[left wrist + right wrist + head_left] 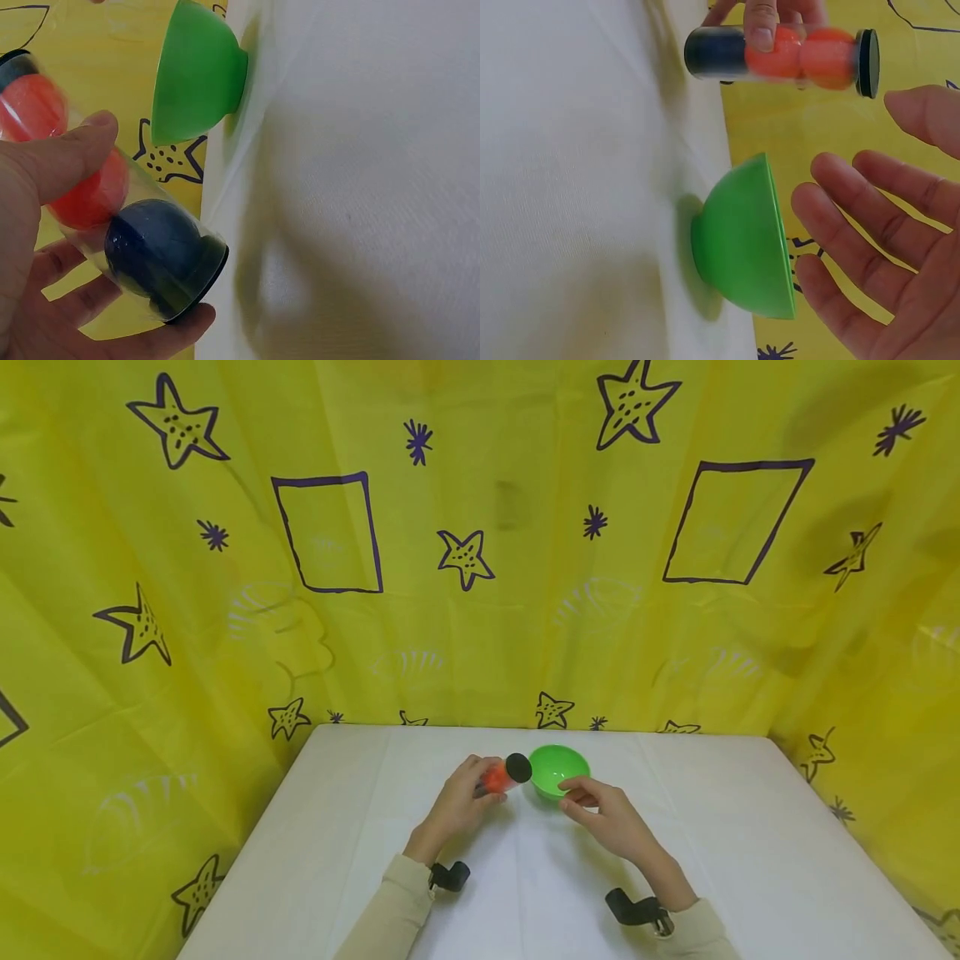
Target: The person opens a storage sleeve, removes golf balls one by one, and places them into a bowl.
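My left hand (457, 800) grips a clear plastic tube (498, 778) of balls, held tilted over the table beside the green bowl (553, 767). In the left wrist view, two red-orange balls (90, 196) and a dark blue ball (154, 244) show through the tube's wall, with the thumb across it. A black cap (868, 63) closes the tube's end toward the bowl. My right hand (617, 822) is at the bowl's near right rim, fingers slightly bent and holding nothing. The bowl stands upright, and no contents show in it.
A white-covered table (525, 893) lies under both hands. Behind it and at the sides hangs a yellow curtain (525, 635) with dark star drawings. Each wrist wears a black camera mount (450, 877).
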The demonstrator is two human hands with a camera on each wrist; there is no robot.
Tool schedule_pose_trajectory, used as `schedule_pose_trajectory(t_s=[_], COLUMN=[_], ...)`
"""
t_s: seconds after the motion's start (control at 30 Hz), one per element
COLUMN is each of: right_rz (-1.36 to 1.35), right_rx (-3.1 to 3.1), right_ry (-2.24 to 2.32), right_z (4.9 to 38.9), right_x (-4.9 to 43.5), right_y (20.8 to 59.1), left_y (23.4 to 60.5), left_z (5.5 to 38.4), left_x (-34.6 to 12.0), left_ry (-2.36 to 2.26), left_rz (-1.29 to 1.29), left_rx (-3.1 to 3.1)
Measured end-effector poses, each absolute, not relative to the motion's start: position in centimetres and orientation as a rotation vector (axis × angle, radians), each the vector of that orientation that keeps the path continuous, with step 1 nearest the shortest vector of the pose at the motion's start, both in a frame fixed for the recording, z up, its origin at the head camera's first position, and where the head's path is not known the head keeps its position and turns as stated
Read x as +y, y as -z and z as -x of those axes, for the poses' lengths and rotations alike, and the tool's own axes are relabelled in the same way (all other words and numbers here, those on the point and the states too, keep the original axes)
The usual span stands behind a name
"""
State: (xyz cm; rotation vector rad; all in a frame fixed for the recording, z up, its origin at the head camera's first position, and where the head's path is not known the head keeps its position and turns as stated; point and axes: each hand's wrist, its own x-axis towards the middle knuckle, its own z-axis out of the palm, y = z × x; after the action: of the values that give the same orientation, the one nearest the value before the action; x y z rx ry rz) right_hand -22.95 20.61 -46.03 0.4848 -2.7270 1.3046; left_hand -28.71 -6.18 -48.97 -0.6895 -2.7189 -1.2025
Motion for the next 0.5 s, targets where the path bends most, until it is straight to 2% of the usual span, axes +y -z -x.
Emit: schedule_pose_trajectory(t_s=[0.5], right_rz=[-0.252], right_rx=[-2.646], right_ry=[-1.479], right_z=[22.6], right_x=[18.0], right_y=[46.3], left_y=[48.7], left_z=[27.3], left_x=[-5.6], left_ry=[0.886], left_rz=[0.808], left_rx=[-2.738])
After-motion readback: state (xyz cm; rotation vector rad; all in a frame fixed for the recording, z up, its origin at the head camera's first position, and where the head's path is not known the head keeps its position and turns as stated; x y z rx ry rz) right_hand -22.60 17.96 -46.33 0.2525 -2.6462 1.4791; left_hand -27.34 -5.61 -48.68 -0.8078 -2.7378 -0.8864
